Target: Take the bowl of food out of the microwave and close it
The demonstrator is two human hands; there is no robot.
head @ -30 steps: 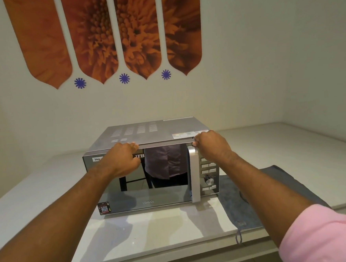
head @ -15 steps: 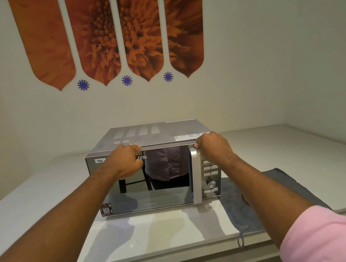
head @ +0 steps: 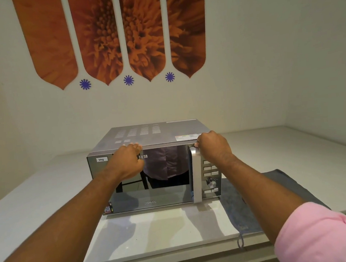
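Observation:
A silver microwave [head: 153,132] stands on the white counter with its mirrored door [head: 152,193] closed. My left hand [head: 127,160] rests on the door's top edge near the middle, fingers curled over onto the top panel. My right hand [head: 214,146] grips the top end of the vertical silver door handle [head: 196,180]. The bowl of food is hidden; the door glass only reflects a person's clothes.
The control panel [head: 211,175] with buttons and a knob is right of the handle. A grey cloth [head: 254,198] lies on the counter [head: 39,191] beside the microwave's right side, reaching the front edge. Walls close in behind and at right.
Both hands keep the same hold on the microwave. The door stays closed; only the head view has shifted slightly.

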